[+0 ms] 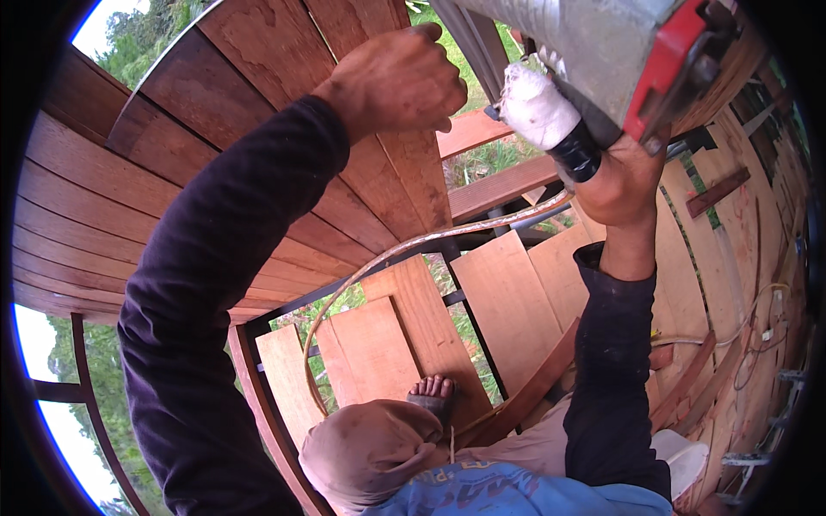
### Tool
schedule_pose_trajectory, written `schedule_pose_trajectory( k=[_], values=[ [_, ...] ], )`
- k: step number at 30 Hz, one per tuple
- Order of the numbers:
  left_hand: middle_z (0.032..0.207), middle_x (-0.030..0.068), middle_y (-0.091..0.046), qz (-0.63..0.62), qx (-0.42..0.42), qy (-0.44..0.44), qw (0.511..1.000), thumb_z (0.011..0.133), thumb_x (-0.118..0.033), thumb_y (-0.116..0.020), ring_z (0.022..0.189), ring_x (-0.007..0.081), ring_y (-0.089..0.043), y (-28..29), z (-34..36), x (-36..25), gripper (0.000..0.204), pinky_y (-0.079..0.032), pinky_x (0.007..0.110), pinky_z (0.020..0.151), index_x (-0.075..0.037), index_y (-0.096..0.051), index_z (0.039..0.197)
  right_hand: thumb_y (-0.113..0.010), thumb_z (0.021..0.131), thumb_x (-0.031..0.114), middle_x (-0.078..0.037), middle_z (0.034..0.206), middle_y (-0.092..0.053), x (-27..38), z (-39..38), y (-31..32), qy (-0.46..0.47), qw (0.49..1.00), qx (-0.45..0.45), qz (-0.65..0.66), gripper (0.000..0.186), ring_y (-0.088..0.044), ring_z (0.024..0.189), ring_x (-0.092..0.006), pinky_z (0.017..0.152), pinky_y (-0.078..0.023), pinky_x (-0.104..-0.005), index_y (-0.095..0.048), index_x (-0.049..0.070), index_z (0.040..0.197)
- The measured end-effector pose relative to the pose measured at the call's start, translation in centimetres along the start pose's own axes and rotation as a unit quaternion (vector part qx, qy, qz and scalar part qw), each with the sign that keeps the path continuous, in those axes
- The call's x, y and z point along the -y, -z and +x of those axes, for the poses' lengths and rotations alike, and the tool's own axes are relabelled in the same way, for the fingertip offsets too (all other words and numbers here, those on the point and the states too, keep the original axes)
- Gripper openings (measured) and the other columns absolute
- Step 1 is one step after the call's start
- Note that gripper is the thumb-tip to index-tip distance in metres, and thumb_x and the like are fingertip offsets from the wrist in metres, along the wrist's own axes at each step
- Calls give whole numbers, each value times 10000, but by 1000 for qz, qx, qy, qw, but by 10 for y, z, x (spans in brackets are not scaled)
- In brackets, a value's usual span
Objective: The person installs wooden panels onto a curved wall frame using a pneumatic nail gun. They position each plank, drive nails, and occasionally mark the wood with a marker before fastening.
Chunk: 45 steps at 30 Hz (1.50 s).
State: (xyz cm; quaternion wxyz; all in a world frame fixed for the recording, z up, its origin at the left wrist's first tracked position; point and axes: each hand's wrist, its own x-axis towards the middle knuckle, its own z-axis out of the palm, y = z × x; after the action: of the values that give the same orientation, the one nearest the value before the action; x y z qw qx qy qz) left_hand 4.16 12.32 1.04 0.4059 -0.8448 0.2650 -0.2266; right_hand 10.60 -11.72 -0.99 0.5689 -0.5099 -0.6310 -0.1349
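My left hand (pixel 396 84) is curled closed over the fanned, curved wooden boards (pixel 215 82) at the upper middle; whatever its fingers may hold is hidden. At the upper right my right hand (pixel 621 189) grips a power tool (pixel 602 43) with a scuffed grey metal body and a red part. A white-wrapped piece with black tape (pixel 538 103) sits beside that hand on the tool. A pale, worn cord (pixel 404 242) runs from near the right hand down past the boards toward my knee.
Loose and laid planks (pixel 503 301) lie around my bare foot (pixel 430 391), with grass showing through gaps. Dark metal framing (pixel 77 361) stands at the left, trees behind it. Cords (pixel 723 340), wooden offcuts (pixel 714 193) and a metal object (pixel 748 460) are at the right.
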Motion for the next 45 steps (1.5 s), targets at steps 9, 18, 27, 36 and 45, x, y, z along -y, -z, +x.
schedule_pose_trajectory(
  k=[9, 18, 27, 36, 45],
  values=[
    [781, -32, -694, 18, 58, -5, 998, 829, -480, -716, 783, 164, -675, 37, 2, 1, 312, -488, 331, 913, -170, -679, 850, -646, 832, 39, -138, 981, -764, 5, 8, -8, -5, 998, -58, 17, 274, -749, 903, -193, 810, -583, -296, -719, -22, 1089],
    [781, -26, -699, -25, 10, 13, 1000, 835, -489, -714, 767, 166, -663, 3, 1, 0, 329, -497, 327, 903, -161, -685, 823, -705, 834, 67, -141, 1062, -720, 1, 8, -3, 34, 999, -27, -19, 346, -717, 966, -214, 858, -553, -324, -635, -17, 1162],
    [794, -29, -706, -14, -4, -25, 1000, 844, -507, -698, 821, 172, -679, 1, -2, 5, 357, -494, 345, 939, -152, -699, 884, -735, 856, 88, -190, 1260, -630, -2, 0, 0, -6, 998, 28, -52, 560, -657, 1133, -280, 1002, -512, -405, -467, -40, 1331],
    [769, -11, -703, 15, -2, -13, 1000, 869, -497, -690, 785, 170, -672, 10, -2, 3, 340, -468, 341, 925, -157, -687, 847, -706, 767, 178, -113, 907, -761, 8, 9, -12, -52, 995, -81, -11, 242, -743, 844, -246, 785, -561, -325, -757, 30, 952],
    [747, -23, -703, -17, -29, 4, 999, 839, -509, -705, 753, 161, -659, 4, -4, 3, 354, -480, 337, 851, -157, -691, 801, -751, 788, 188, -105, 863, -761, 12, 11, -19, -72, 993, -91, 22, 238, -744, 790, -205, 728, -565, -311, -748, 35, 970]
  ],
)
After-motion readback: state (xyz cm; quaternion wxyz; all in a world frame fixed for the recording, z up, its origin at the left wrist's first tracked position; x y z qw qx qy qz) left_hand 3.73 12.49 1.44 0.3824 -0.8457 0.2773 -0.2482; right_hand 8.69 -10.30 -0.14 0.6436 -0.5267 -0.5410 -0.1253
